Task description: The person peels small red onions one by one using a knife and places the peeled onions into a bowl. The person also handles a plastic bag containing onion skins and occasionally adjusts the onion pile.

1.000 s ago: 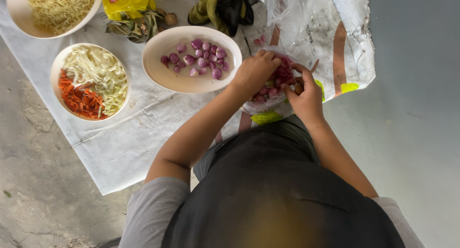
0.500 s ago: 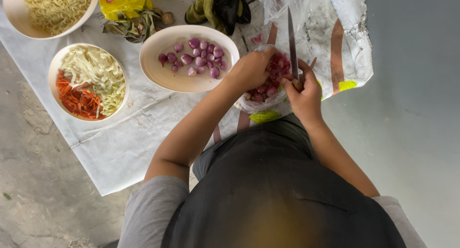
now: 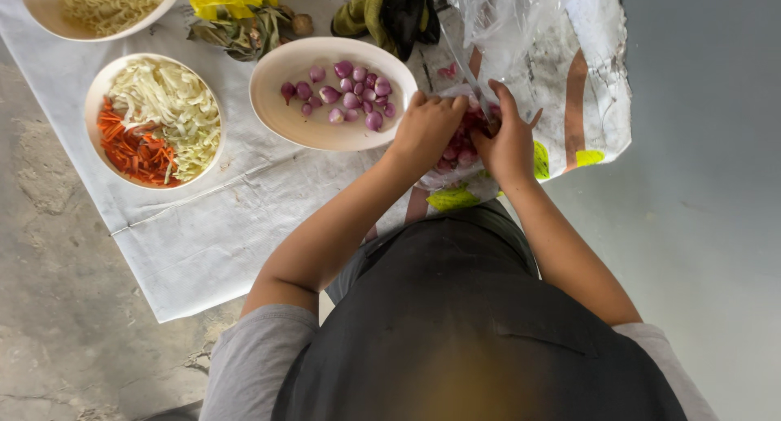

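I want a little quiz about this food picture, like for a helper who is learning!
1. True or false: the oval cream bowl holds peeled purple shallots.
2. What lies beside the orange carrot strips in the round white bowl? A rice B shredded pale cabbage C eggs
3. Which hand holds the knife?

Key: 1 true. 2 B. 3 the right hand; the left hand is beside it.

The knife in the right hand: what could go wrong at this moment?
1. The knife blade works right beside the left hand fingers, both hands pressed over the shallots; a slip might cut a finger.
2. The shallots lie on a loose plastic bag, so one could slide or roll off.
3. The bowl of peeled shallots sits by the left wrist and might get knocked.
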